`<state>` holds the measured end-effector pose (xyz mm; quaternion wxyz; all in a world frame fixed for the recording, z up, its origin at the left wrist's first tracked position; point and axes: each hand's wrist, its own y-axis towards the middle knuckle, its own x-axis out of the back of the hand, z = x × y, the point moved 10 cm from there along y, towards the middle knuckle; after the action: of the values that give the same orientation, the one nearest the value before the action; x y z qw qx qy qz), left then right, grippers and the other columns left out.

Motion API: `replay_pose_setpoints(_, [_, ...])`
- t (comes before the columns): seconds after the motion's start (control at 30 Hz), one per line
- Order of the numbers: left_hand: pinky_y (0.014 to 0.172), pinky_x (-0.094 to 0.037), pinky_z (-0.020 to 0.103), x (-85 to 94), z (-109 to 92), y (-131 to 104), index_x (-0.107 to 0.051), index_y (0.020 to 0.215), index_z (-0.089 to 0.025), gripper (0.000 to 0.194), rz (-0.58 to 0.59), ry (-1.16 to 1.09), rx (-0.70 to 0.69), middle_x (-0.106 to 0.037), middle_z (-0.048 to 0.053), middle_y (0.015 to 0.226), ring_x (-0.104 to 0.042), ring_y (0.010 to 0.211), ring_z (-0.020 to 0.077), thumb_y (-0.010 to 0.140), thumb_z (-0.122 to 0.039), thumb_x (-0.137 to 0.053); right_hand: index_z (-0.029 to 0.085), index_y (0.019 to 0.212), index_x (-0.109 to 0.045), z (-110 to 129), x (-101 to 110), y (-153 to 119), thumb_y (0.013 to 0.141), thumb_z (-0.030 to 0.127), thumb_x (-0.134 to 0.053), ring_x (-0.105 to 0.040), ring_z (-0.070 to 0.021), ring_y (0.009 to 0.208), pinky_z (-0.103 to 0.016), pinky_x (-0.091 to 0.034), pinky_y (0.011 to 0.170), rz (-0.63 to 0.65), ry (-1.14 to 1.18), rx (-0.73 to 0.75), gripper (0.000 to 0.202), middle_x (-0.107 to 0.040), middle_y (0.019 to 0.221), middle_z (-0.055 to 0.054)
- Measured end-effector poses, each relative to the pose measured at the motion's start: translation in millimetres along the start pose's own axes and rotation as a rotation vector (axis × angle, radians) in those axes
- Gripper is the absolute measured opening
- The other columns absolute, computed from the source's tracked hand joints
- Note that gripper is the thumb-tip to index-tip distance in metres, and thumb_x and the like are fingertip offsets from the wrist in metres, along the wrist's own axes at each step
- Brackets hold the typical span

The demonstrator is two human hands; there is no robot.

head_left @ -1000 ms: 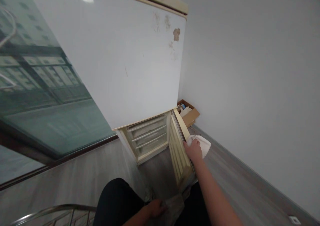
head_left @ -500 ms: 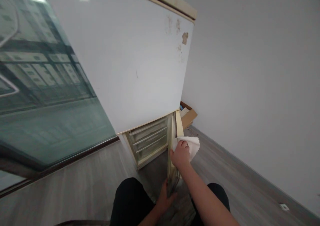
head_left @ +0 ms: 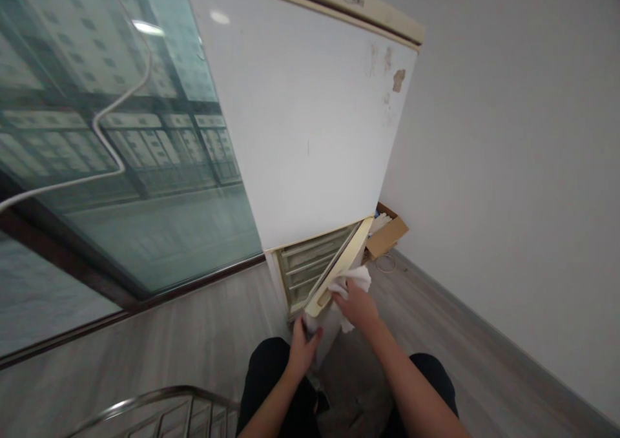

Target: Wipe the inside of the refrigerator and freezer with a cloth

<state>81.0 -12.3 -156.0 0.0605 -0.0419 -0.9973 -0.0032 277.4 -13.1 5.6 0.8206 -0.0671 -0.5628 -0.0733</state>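
A white two-door refrigerator [head_left: 300, 115] with cream trim fills the middle of the view, its upper door closed. Below, the freezer door [head_left: 346, 257] stands part-way open, showing a shelved compartment [head_left: 310, 263]. My left hand [head_left: 303, 347] grips the free corner of that lower door, thumb on one side and fingers on the other. In my right hand [head_left: 357, 305] is a bunched white cloth [head_left: 356, 278], pressed at the door's cream top edge beside a recessed handle. Part of the cloth hangs down the door's outer face.
Behind the door, a cardboard box [head_left: 387, 234] with things in it stands by the wall [head_left: 508, 134]. A glass sliding door [head_left: 194, 218] is on the left, with a white cable [head_left: 109, 131] before it. A metal rack [head_left: 179, 396] stands at lower left, near my knees.
The freezer door has swung further toward the refrigerator, narrowing its opening. My right hand has moved the cloth to the top edge near the handle. The whole view has shifted left.
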Motion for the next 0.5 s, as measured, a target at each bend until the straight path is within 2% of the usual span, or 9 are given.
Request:
replay_pose_setpoints(0.03, [0.111,-0.042,0.049,10.3,-1.3,5.5,-0.047,0.129,-0.018,0.073,-0.031,-0.012,-0.001,-0.058,0.017,0.135,-0.056,0.130,0.0323,0.075,-0.061,-0.069,0.019,0.117,-0.059,-20.6,-9.3,-5.4,0.096,0.052,-0.050,-0.069,-0.0273,0.094,-0.035,-0.050,0.080,0.052,-0.026,-0.007,0.041,-0.070,0.102,-0.011])
replay_pose_setpoints(0.13, [0.106,-0.048,0.046,37.1,-10.7,24.1,-0.049,0.124,-0.020,0.065,-0.089,-0.051,-0.010,-0.063,0.015,0.129,-0.062,0.121,0.0289,0.077,-0.061,-0.068,0.016,0.123,-0.060,-105.7,-29.9,-29.4,0.098,0.042,-0.048,-0.068,-0.0265,0.099,-0.035,-0.050,0.084,0.035,-0.069,-0.082,0.038,-0.068,0.112,-0.013])
replay_pose_setpoints(0.23, [0.106,-0.047,0.044,62.2,-27.1,46.1,-0.051,0.124,-0.020,0.062,-0.148,-0.076,-0.030,-0.063,0.015,0.131,-0.062,0.122,0.0273,0.079,-0.059,-0.068,0.014,0.118,-0.066,-189.9,-73.7,-65.0,0.094,0.037,-0.051,-0.063,-0.0273,0.110,-0.035,-0.048,0.094,0.070,-0.084,-0.083,0.036,-0.066,0.117,-0.015])
replay_pose_setpoints(0.3, [0.111,-0.043,0.044,77.8,-38.9,61.0,-0.054,0.123,-0.020,0.060,-0.199,-0.078,-0.046,-0.062,0.015,0.134,-0.059,0.127,0.0277,0.079,-0.058,-0.068,0.017,0.119,-0.068,-234.2,-103.9,-89.6,0.093,0.033,-0.048,-0.063,-0.0282,0.111,-0.038,-0.047,0.097,0.069,-0.077,-0.080,0.037,-0.065,0.120,-0.015])
replay_pose_setpoints(0.4, [0.116,-0.036,0.046,94.1,-53.9,78.6,-0.056,0.124,-0.021,0.057,-0.261,-0.081,-0.059,-0.061,0.013,0.137,-0.053,0.134,0.0283,0.080,-0.056,-0.069,0.019,0.124,-0.069,-270.6,-133.3,-113.8,0.092,0.041,-0.048,-0.060,-0.0312,0.118,-0.044,-0.043,0.105,0.041,-0.060,-0.041,0.044,-0.065,0.126,-0.015])
replay_pose_setpoints(0.5, [0.115,-0.037,0.046,99.1,-64.5,86.0,-0.058,0.128,-0.021,0.057,-0.284,-0.088,-0.047,-0.061,0.013,0.139,-0.052,0.135,0.0292,0.084,-0.057,-0.066,0.025,0.122,-0.071,-279.0,-146.5,-119.1,0.091,0.046,-0.050,-0.061,-0.0301,0.118,-0.045,-0.040,0.109,0.100,-0.011,0.065,0.043,-0.068,0.125,-0.010])
